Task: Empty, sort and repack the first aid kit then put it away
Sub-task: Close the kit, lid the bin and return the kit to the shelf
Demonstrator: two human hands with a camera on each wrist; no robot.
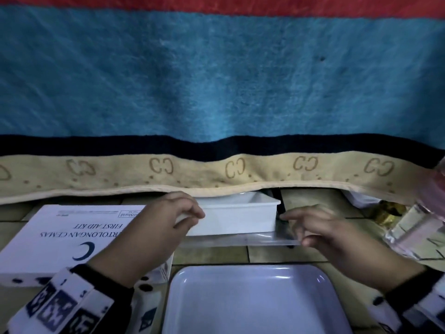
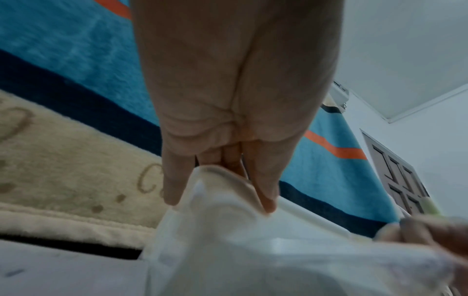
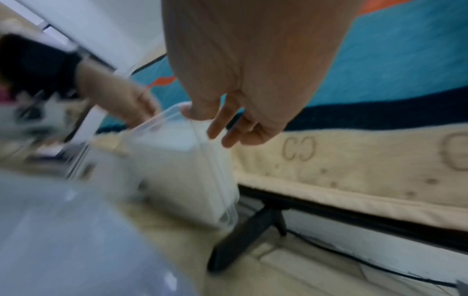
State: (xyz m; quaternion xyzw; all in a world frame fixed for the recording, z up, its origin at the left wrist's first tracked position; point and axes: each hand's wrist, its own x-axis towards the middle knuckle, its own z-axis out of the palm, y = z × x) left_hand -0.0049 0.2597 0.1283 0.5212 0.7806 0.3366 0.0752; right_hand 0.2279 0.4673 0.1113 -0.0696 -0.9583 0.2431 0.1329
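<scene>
Tiled floor is carrying a white container beneath the blanket's edge; left grip and right grip are pinching its clear lid, first aid kit box lying at left.

Head view: above, facing forward-down at floor, blanket edge ahead. Left wrist view: low, very close, looking along palm, tilted up toward door. Right wrist view: close, blurred, facing left. All share blanket, lid.
</scene>
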